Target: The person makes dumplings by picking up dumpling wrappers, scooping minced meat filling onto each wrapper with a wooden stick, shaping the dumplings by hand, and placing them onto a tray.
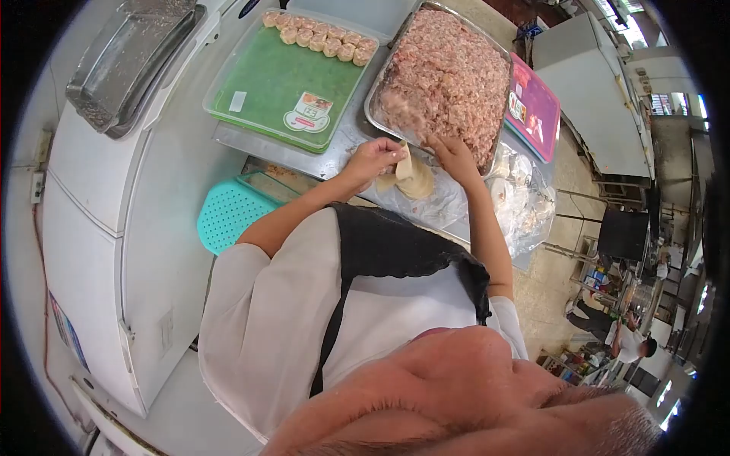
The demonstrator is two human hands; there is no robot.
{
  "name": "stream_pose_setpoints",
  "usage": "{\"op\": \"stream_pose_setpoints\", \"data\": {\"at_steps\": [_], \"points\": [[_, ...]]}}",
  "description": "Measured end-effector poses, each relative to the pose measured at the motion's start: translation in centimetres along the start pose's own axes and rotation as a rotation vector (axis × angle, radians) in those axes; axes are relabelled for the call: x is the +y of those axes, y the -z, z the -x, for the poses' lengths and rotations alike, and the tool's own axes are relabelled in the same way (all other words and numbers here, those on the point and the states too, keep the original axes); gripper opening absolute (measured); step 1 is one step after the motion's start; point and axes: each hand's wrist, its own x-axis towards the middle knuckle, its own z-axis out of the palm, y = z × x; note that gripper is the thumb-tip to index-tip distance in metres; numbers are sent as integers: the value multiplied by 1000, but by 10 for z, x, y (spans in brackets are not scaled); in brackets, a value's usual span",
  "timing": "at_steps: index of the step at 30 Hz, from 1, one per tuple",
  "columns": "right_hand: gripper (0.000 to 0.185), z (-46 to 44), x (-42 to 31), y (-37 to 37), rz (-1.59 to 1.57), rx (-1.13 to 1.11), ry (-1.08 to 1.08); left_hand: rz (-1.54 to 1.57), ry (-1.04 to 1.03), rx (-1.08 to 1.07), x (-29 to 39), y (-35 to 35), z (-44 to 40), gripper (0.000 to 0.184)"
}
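Observation:
My left hand pinches a thin pale dough wrapper by its upper edge, in front of the metal tray. Just below it lies a stack of round wrappers on clear plastic. At the near rim of the tray, my right hand has its fingers curled against the ground meat. Whether a bit of meat is between those fingertips is hidden. To the left, filled dumplings stand in rows at the far end of a clear container with a green base.
A pink-lidded container stands right of the tray. Plastic bags with pale contents lie at the table's right corner. Below the table is a turquoise perforated basket. White freezers flank the left; another person stands far right.

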Motion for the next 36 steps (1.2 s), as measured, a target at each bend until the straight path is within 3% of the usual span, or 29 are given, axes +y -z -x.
{"op": "stream_pose_setpoints", "data": {"at_steps": [4, 7, 14, 17, 19, 22, 26, 29, 32, 36], "points": [[28, 32, -6, -4, -446, 40, -146, -13, -37, 14, -4, -20, -5, 21], [21, 42, -10, -10, -525, 68, -14, 8, -15, -30, -2, -38, -4, 22], [20, 63, 37, 3, -651, 21, -138, 180, -31, -30, 0, -46, 1, 23], [25, 71, 56, 2, -264, 160, 50, 267, -119, -3, 16, -35, 1, 21], [28, 74, 62, 12, -10, 120, 25, 316, -155, 40, 42, -39, 9, 22], [32, 68, 52, 28, 161, 120, 24, -577, -582, 107, 65, -27, 20, 19], [37, 37, 32, 47, 360, 132, 118, -1218, -760, 321, 104, -43, 51, 18], [43, 0, -1, 53, 745, 19, 114, -1236, -795, 331, 108, -24, 54, 19], [45, -40, 13, 35, 830, 34, 231, -873, -772, 269, 104, -10, 53, 17], [44, -36, 15, 11, 833, -33, 290, -422, -786, 337, 103, 13, 51, 16]]}}
